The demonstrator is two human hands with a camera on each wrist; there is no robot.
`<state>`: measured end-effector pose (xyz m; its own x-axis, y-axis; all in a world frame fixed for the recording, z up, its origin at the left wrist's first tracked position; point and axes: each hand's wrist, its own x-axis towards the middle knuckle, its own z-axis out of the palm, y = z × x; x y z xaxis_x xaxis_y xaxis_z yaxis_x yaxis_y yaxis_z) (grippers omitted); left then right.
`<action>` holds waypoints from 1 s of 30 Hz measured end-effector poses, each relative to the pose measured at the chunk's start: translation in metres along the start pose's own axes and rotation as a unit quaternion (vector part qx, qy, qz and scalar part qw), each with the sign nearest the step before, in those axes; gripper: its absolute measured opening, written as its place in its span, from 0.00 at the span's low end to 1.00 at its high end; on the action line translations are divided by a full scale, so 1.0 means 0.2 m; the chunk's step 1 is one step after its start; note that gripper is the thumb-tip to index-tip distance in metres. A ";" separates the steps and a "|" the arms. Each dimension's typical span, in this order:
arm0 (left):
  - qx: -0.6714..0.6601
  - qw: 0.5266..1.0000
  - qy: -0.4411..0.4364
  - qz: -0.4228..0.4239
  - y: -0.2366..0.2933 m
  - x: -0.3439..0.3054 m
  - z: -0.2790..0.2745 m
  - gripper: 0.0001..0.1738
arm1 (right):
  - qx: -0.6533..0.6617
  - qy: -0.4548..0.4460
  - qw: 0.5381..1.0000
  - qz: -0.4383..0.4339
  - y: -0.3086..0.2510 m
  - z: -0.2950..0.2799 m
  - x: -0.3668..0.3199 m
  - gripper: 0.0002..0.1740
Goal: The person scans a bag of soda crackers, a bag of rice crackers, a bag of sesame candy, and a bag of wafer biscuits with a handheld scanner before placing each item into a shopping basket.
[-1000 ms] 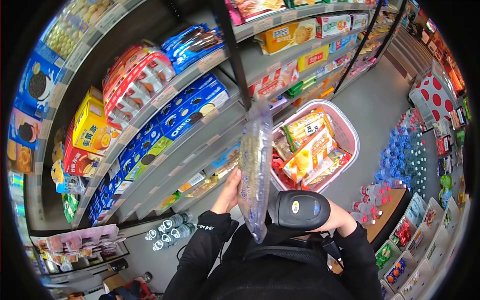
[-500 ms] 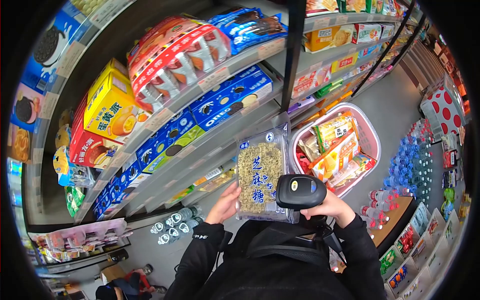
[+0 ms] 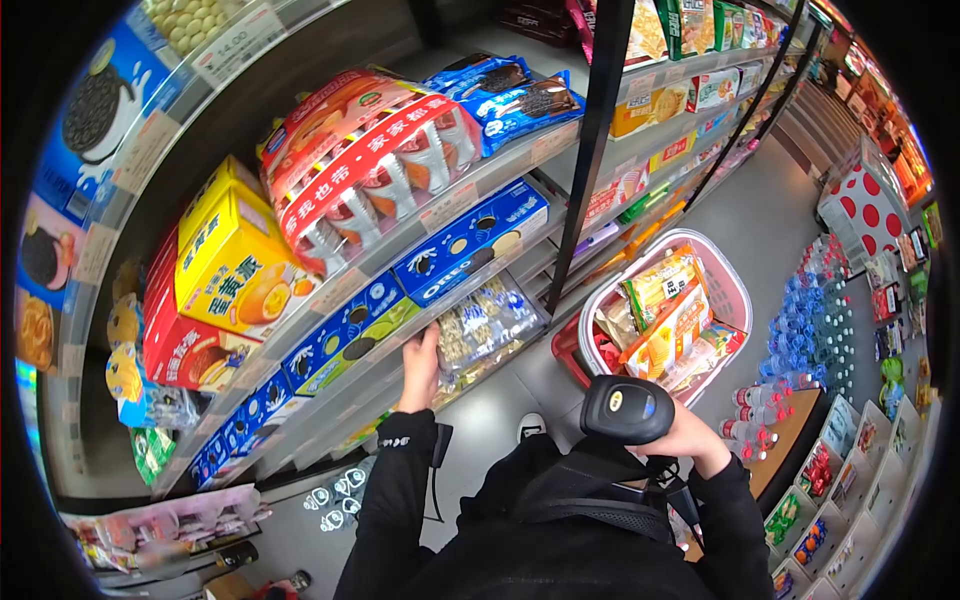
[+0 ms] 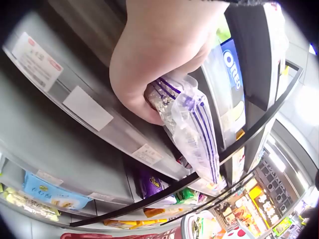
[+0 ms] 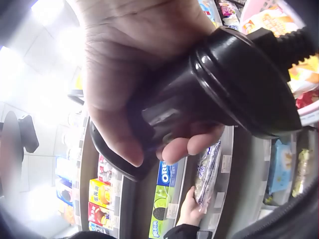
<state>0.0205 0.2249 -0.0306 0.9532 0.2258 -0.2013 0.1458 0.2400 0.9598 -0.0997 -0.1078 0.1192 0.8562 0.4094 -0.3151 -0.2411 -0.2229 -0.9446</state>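
The right hand [image 3: 692, 438] is positioned close to the body. Its fingers are curled around the handle of the black scanner [image 3: 627, 410], as the right wrist view confirms; the scanner head sits above the grip.

The left hand [image 3: 420, 370] extends forward to the shelving. Thumb and fingers are clamped on the near end of the clear package [image 3: 490, 322], which has blue print and pale, grainy contents. The placement of each hidden fingertip cannot be determined. The package lies at the front of the shelf level below the Oreo boxes [image 3: 470, 252], tilted, its far end near the black upright [image 3: 592, 150]. Whether the shelf bears its weight cannot be determined.

Step in hand, as judged: positioning the package at the shelf opening. The next move calls for a level package, alignment with the opening and clearance from the upright. Release is advisable only with the base fully supported; the thin plastic may snag or flex at the shelf lip.

Beyond the scanner, the pink basket [image 3: 730, 305] contains bagged snacks [image 3: 672, 335]. Farther out, bottles [image 3: 800, 330] stand on the floor, near the polka-dot box [image 3: 862, 212].
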 end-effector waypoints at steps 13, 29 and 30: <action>0.026 0.999 -0.003 0.022 -0.64 0.78 -0.27 0.06 | -0.005 0.092 0.995 0.037 0.14 -0.04 -0.25 0.35; 0.650 0.654 0.019 0.386 -0.33 0.59 -0.07 0.19 | 0.023 0.122 0.990 0.061 0.15 -0.11 -0.32 0.31; 0.679 0.650 0.006 0.341 -0.33 0.59 -0.08 0.18 | 0.016 0.117 0.991 0.060 0.15 -0.11 -0.32 0.31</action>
<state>0.1192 0.2517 -0.1202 0.9183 -0.1485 0.3670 -0.2025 -0.9728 0.1130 -0.1513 -0.1609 0.1123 0.9021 0.1644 -0.3991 -0.3587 -0.2285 -0.9050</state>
